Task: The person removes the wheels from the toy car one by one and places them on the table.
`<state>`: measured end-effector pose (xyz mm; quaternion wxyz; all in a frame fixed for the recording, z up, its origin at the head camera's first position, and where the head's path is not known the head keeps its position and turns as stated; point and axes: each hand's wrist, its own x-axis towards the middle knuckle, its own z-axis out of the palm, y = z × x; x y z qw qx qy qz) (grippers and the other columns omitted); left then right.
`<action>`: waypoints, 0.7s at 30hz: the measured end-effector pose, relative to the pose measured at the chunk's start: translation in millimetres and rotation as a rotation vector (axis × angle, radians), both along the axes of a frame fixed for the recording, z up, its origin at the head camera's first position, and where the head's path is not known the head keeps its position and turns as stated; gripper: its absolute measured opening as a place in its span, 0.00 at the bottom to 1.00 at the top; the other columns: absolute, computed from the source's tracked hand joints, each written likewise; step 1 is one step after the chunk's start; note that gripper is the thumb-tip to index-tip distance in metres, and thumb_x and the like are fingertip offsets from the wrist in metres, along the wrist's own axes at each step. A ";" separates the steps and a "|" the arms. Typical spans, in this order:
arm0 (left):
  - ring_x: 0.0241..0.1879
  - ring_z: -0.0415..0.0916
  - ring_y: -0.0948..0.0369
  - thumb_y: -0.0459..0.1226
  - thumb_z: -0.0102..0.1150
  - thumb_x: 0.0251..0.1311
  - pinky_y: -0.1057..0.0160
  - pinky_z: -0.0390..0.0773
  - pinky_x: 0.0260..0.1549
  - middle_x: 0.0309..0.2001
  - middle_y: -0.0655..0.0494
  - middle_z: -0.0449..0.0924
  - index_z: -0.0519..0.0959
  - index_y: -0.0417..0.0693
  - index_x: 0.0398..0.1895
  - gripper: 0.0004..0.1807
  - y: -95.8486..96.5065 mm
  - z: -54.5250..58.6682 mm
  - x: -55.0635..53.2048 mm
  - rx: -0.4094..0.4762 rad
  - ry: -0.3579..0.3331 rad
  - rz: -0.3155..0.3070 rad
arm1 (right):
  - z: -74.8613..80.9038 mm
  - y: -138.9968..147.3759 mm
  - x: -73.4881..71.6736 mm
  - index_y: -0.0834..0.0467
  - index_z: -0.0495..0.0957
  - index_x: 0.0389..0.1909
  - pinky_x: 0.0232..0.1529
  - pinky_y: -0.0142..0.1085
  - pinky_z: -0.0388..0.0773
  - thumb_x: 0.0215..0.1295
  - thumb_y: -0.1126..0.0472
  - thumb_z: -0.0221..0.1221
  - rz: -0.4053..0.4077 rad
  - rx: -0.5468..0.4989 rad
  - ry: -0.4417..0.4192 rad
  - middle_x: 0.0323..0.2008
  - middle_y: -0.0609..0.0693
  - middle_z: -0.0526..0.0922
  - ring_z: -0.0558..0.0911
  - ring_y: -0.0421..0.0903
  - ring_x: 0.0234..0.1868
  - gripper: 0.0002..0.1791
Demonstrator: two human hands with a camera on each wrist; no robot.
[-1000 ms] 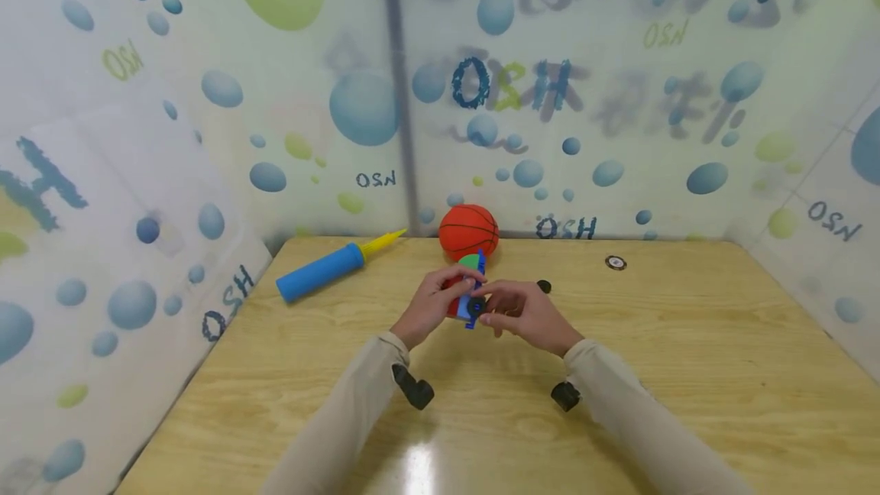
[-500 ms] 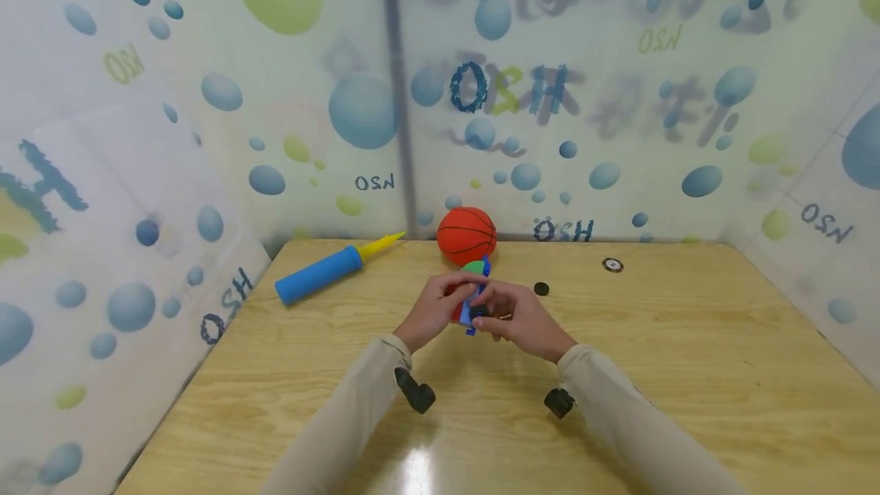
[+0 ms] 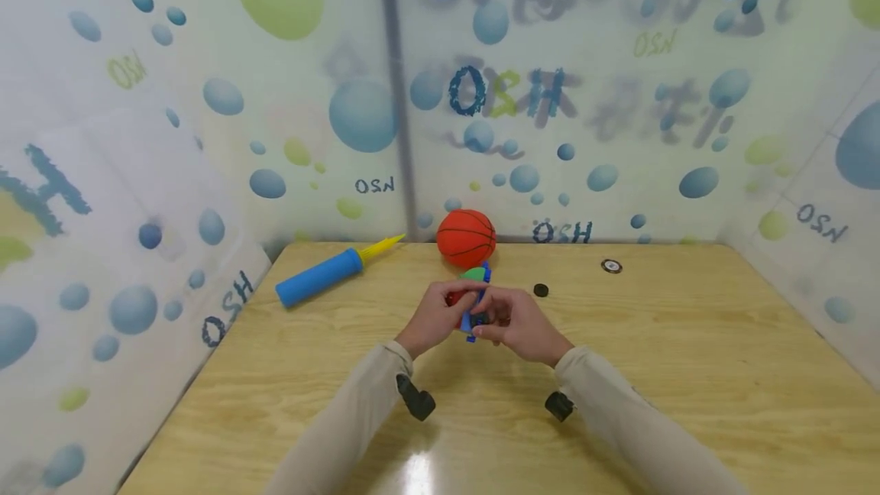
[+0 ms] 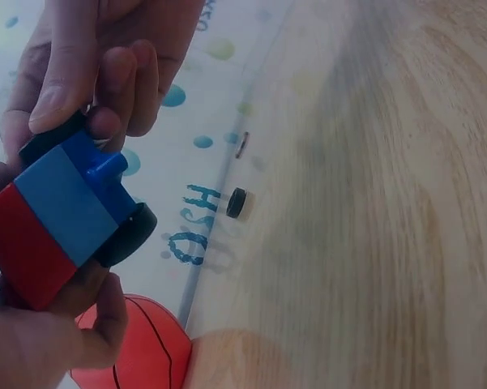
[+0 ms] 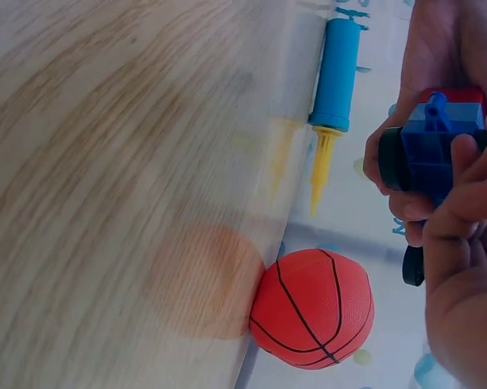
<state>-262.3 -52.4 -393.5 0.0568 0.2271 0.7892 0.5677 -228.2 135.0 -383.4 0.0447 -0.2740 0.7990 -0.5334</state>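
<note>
Between both hands is a toy car [image 4: 65, 203] with red, light blue and green parts on a dark blue base with black wheels. My left hand [image 3: 435, 319] grips its body from the left, its fingers around the red part. My right hand [image 3: 524, 327] pinches a black wheel [image 4: 53, 138] at the car's side between thumb and fingers. A second wheel [image 4: 132, 235] sits on the opposite side of the base in the left wrist view. The hands cover much of the car. Beyond the right hand, a loose black wheel [image 3: 541, 290] lies on the table.
A red ball with black lines [image 3: 466, 238] sits behind the hands by the wall. To the left lies a blue hand pump [image 3: 319, 278] with a yellow nozzle. A small black-and-white disc [image 3: 611, 266] lies toward the back right of the wooden table [image 3: 687, 373].
My right fingers have closed in on the wheel at the car's side, which is now more covered. The loose wheel, partly hidden at first, shows fully. My left hand keeps its grip.
</note>
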 end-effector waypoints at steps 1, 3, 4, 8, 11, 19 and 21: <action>0.54 0.77 0.56 0.37 0.52 0.74 0.61 0.79 0.52 0.59 0.51 0.83 0.82 0.51 0.58 0.15 0.7 0.0 0.0 -0.005 0.006 -0.005 | -0.6 0.2 0.4 0.61 0.78 0.40 0.25 0.42 0.81 0.63 0.67 0.66 -0.006 0.005 0.012 0.26 0.54 0.78 0.77 0.43 0.21 0.07; 0.50 0.76 0.57 0.37 0.52 0.73 0.64 0.78 0.46 0.59 0.50 0.83 0.83 0.51 0.58 0.15 1.6 -0.3 0.0 -0.008 0.016 -0.015 | -1.8 0.8 1.3 0.60 0.78 0.39 0.24 0.39 0.80 0.62 0.68 0.66 -0.016 0.018 0.040 0.26 0.54 0.78 0.76 0.41 0.20 0.07; 0.49 0.76 0.58 0.36 0.52 0.73 0.65 0.77 0.45 0.58 0.50 0.83 0.83 0.50 0.58 0.15 2.0 -0.1 0.0 -0.009 0.022 -0.017 | -2.1 0.8 1.8 0.59 0.78 0.38 0.24 0.37 0.80 0.62 0.68 0.67 -0.022 0.026 0.050 0.26 0.53 0.78 0.76 0.39 0.20 0.07; 0.40 0.74 0.62 0.37 0.52 0.74 0.68 0.74 0.37 0.56 0.49 0.84 0.83 0.50 0.57 0.15 0.8 1.5 1.5 -0.012 0.034 -0.022 | -2.8 0.4 3.4 0.59 0.78 0.36 0.23 0.33 0.79 0.61 0.69 0.67 -0.014 0.052 0.128 0.25 0.55 0.81 0.76 0.36 0.20 0.07; 0.33 0.71 0.64 0.38 0.50 0.75 0.70 0.74 0.30 0.55 0.46 0.82 0.83 0.51 0.57 0.15 -2.9 1.8 1.0 0.003 -0.001 -0.002 | -1.7 0.3 3.8 0.59 0.79 0.34 0.22 0.31 0.77 0.60 0.71 0.67 -0.022 0.091 0.223 0.26 0.54 0.84 0.76 0.36 0.19 0.07; 0.33 0.77 0.60 0.39 0.48 0.76 0.63 0.82 0.31 0.54 0.44 0.80 0.81 0.53 0.59 0.16 -15.2 9.2 0.2 -0.019 -0.004 0.008 | 2.0 16.6 -2.1 0.61 0.81 0.44 0.23 0.35 0.81 0.59 0.65 0.70 -0.046 0.086 0.147 0.23 0.52 0.82 0.82 0.54 0.21 0.13; 0.38 0.79 0.60 0.40 0.48 0.76 0.63 0.83 0.34 0.54 0.44 0.81 0.81 0.51 0.59 0.16 -16.1 10.3 -0.8 -0.016 0.003 0.008 | 2.0 22.0 -2.8 0.62 0.81 0.45 0.23 0.36 0.81 0.58 0.67 0.70 -0.040 0.076 0.135 0.24 0.54 0.83 0.83 0.56 0.22 0.14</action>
